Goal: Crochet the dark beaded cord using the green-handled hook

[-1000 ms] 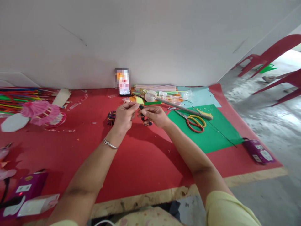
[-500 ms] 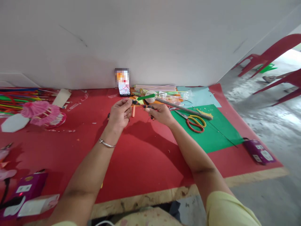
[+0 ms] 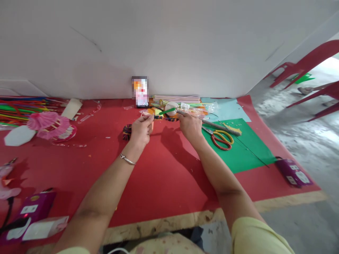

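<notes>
My left hand (image 3: 142,129) is closed in a pinch, and a dark multicoloured yarn cord (image 3: 171,119) runs from its fingertips across to my right hand (image 3: 190,126). The right fingers are closed around the cord's other end. A green strip (image 3: 167,111) slants up from close to the left fingertips; whether the left hand grips it too I cannot make out. Left of that hand lies a dark multicoloured yarn bundle (image 3: 127,132). Scissors (image 3: 221,139) with yellow and red handles lie right of my right hand, near a long greyish stick (image 3: 222,127).
A phone (image 3: 141,92) leans against the wall. Bundled pale sticks (image 3: 176,98) lie beside it. Pink paper fans (image 3: 49,125) and coloured strips (image 3: 23,109) occupy the left. A green sheet (image 3: 246,151) is at right, with purple boxes (image 3: 293,171) near the table's edge.
My right hand has moved right, away from the left, and more cord shows stretched between them. The yarn bundle beside my left hand has come into fuller view.
</notes>
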